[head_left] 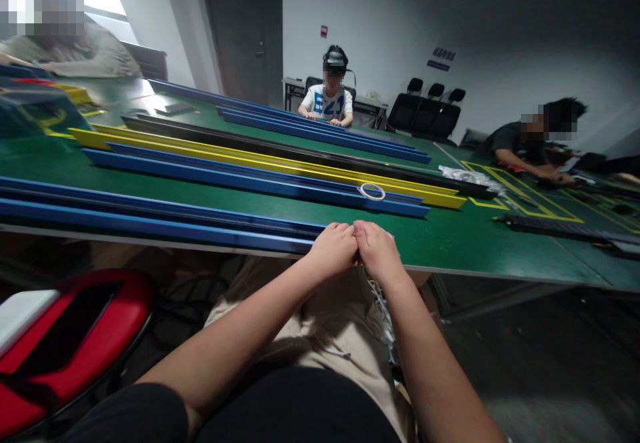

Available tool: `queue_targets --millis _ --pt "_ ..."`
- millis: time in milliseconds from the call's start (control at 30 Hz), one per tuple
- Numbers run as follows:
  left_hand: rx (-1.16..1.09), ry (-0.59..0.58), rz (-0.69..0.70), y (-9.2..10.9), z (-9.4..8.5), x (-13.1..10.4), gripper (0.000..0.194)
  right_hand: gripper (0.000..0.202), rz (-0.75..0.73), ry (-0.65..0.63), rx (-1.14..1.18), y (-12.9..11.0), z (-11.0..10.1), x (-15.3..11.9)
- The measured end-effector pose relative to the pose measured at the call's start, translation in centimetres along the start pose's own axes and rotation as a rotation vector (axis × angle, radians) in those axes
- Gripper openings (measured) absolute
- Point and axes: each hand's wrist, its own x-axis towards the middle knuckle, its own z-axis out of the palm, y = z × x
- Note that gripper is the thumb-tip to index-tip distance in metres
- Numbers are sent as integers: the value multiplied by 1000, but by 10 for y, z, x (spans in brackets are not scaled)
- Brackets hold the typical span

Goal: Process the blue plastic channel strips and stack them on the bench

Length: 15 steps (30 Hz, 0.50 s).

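Note:
My left hand (pixel 333 250) and my right hand (pixel 378 251) are side by side at the table's near edge, touching at the thumbs. Both have curled fingers over the right end of a long blue channel (pixel 150 220), and whatever lies inside them is hidden. Below my right hand, thin pale strands (pixel 380 306) hang down toward my lap. Just beyond my hands, a ring of white cable (pixel 373 192) rests at the right end of another blue channel (pixel 240 180).
Behind lie a yellow channel (pixel 280 163), a black channel (pixel 200 138) and several blue channels (pixel 320 130). A clear plastic bag (pixel 465 176) and a dark strip (pixel 560 228) lie rightward. People sit across and at both sides. A red stool (pixel 120 310) is at lower left.

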Motion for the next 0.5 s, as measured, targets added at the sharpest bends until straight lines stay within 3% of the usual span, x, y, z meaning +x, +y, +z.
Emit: queue_targets --millis 133,300,400,500 --pt "18 -35 -109 -24 -15 -19 59 37 17 57 -86 0 7 -6" --pt "-4 -174 -263 -72 -31 -44 86 42 68 126 -141 -6 13 -6" --pt "-27 -186 -276 -90 -38 -54 79 41 79 171 -169 3 12 -4" --pt "-98 -38 -208 -83 -48 -57 60 41 130 188 -253 28 4 -4"
